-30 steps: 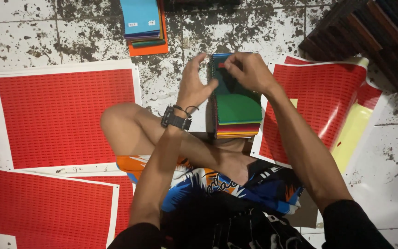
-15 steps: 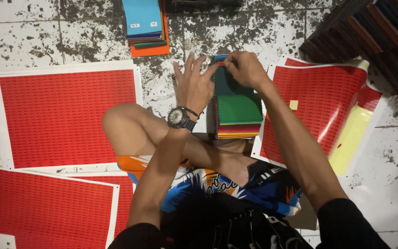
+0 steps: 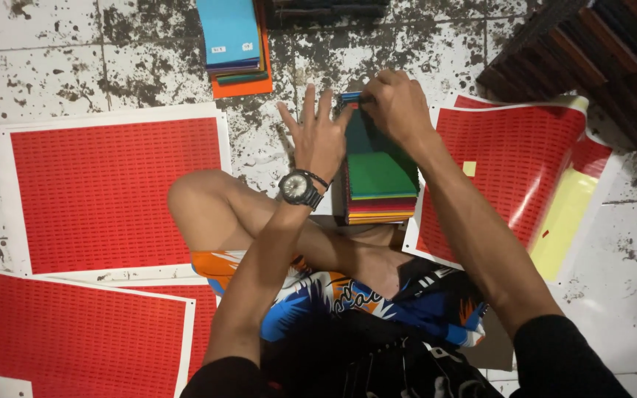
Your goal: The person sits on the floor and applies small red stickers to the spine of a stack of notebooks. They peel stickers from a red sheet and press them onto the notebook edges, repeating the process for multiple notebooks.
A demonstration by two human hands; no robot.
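Note:
A stack of coloured sheets (image 3: 381, 177) with a green one on top lies on the floor in front of my crossed legs. My right hand (image 3: 394, 105) is closed at the stack's far edge, pinching the top sheets there. Beside it on the left, my left hand (image 3: 317, 136), with a wristwatch, is spread flat, its fingertips at the stack's far left corner.
Large red sticker sheets lie to the left (image 3: 116, 188), lower left (image 3: 86, 335) and right (image 3: 514, 173), the right one peeled to show a yellow backing (image 3: 565, 221). Another pile of coloured sheets (image 3: 234, 44) with a blue top lies farther out. Dark stacked items (image 3: 591, 51) fill the top right corner.
My left hand has opened and turned, its fingers now spread beside the stack. My right hand stays at the stack's far edge.

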